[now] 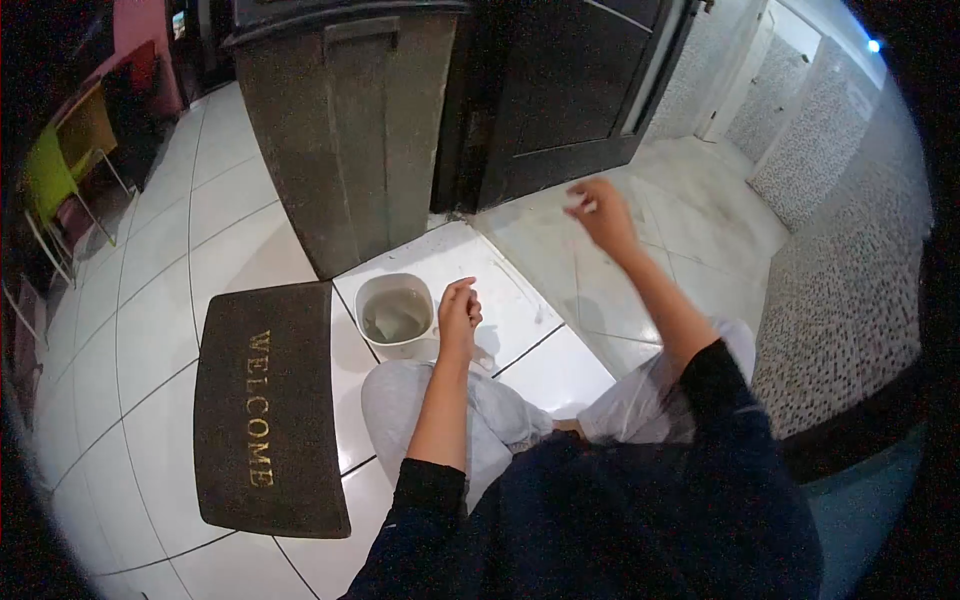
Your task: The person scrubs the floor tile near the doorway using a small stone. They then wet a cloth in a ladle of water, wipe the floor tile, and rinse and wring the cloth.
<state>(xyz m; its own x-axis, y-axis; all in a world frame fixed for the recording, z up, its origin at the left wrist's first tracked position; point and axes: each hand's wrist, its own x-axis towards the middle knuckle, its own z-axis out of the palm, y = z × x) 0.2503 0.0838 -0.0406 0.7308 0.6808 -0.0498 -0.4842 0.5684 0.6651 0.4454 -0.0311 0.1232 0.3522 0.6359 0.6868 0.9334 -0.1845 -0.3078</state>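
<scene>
Curling left hand (pixel 459 312) loosely just beside the tub (pixel 396 350), upright on tile (pixel 560 368), seemingly with water inside; raising right hand (pixel 607 222) over the floor (pixel 655 205), with fingers nearly pinched; cannot tell if gripping anything, nor judge work done or left.

Unresolved details.
We log the right hand (pixel 597 212) blurred, its grip unreadable. We cannot see inside the left hand (pixel 461 305), nor the door (pixel 570 85) beyond the top edge.
</scene>
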